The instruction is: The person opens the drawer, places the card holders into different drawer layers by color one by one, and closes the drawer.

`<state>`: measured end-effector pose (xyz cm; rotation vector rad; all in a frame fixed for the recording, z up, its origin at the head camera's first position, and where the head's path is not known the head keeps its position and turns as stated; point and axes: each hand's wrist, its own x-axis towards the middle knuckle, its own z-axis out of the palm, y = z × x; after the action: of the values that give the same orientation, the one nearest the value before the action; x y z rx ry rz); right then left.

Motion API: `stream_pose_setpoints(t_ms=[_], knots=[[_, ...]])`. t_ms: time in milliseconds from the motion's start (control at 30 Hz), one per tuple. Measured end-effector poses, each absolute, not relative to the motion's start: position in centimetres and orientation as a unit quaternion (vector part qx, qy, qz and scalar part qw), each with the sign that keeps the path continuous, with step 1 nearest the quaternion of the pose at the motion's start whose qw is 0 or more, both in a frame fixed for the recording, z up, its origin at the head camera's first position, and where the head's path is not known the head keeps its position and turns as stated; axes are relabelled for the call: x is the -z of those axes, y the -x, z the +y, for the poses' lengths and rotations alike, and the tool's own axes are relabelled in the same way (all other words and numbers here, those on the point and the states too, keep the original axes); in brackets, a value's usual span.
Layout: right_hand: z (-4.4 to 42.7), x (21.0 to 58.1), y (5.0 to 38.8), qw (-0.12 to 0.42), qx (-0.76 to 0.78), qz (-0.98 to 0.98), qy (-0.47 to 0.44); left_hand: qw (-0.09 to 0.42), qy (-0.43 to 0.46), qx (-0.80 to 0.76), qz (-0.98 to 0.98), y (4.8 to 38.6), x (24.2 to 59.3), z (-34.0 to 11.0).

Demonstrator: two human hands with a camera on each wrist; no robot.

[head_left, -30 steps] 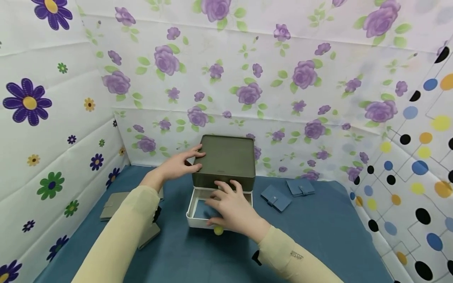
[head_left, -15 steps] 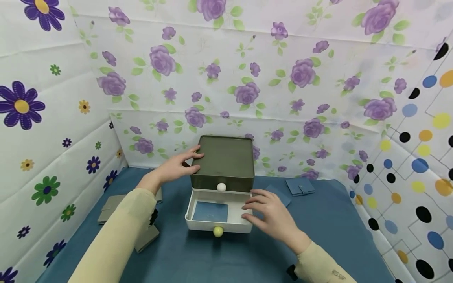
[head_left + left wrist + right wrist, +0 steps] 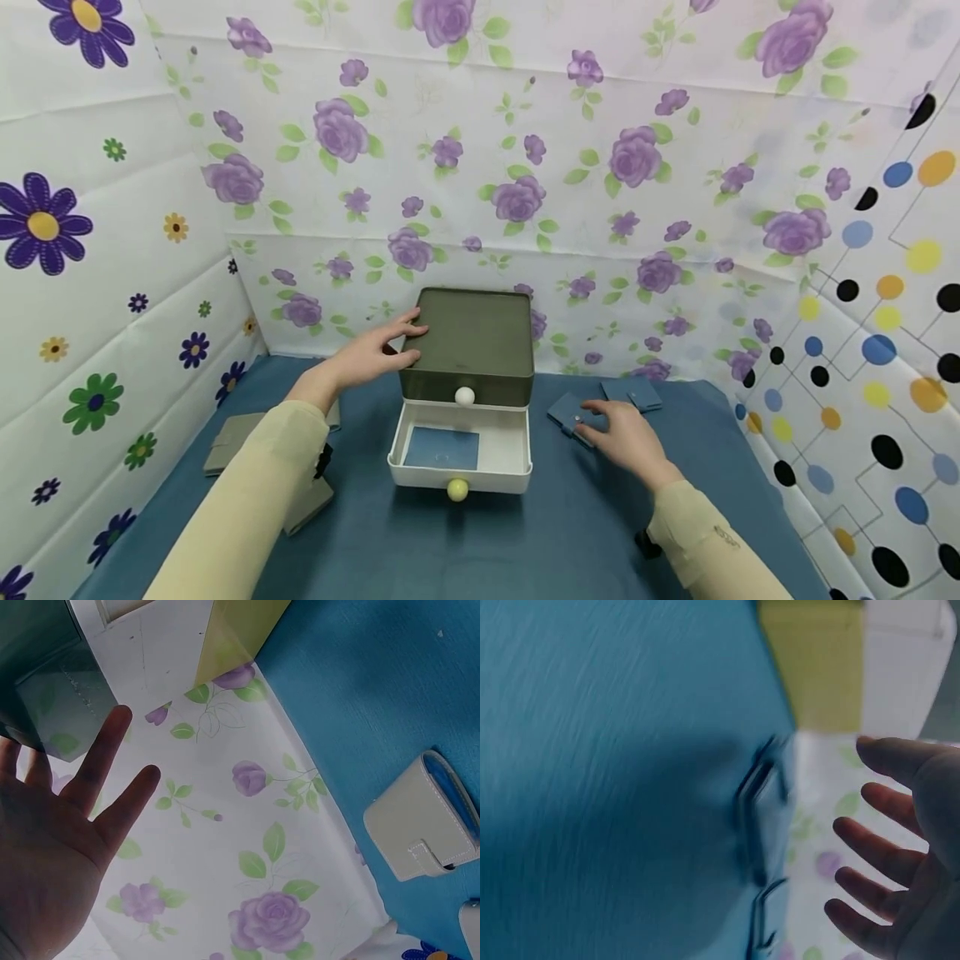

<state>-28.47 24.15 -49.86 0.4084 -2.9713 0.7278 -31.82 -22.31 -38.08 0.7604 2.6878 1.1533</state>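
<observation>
My left hand (image 3: 363, 358) rests its fingers against the left side of a dark olive drawer box (image 3: 472, 329). Below the box's upper drawer with a white knob (image 3: 465, 396), a white drawer (image 3: 501, 482) with a yellow-green knob (image 3: 457, 490) is pulled out. A flat blue rectangular thing (image 3: 442, 448) lies inside it. On the right, my right hand (image 3: 628, 437) is over a blue snap wallet (image 3: 564, 410), partly covering it. The right wrist view shows its fingers (image 3: 881, 851) spread and relaxed, apart from that wallet (image 3: 763, 825).
Behind it lies a second blue wallet (image 3: 636, 392). Grey-beige wallets (image 3: 236, 437) lie on the blue cloth (image 3: 465, 554) at left, one (image 3: 309, 504) partly behind my left sleeve. A flowered sheet (image 3: 480, 167) stands close behind the box.
My right hand has moved from over the pulled-out drawer, past its right side, to the nearer blue wallet. My left hand stays against the box.
</observation>
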Motion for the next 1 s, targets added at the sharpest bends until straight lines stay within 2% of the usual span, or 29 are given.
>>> stream_pose_setpoints(t_ms=[267,567,1000], knots=[[24.0,51.4,30.7,-0.054,-0.178,-0.978,-0.097,0.063,-0.250,-0.386,0.886,31.9,38.6,-22.7],[21.5,52.2,32.7,-0.059,-0.139,-0.987,-0.059,0.064,-0.248,-0.389,0.885,31.7,38.9,-23.2],[21.6,51.6,33.9,-0.087,-0.183,-0.979,-0.004,0.051,-0.247,-0.397,0.882,31.9,38.6,-22.7]])
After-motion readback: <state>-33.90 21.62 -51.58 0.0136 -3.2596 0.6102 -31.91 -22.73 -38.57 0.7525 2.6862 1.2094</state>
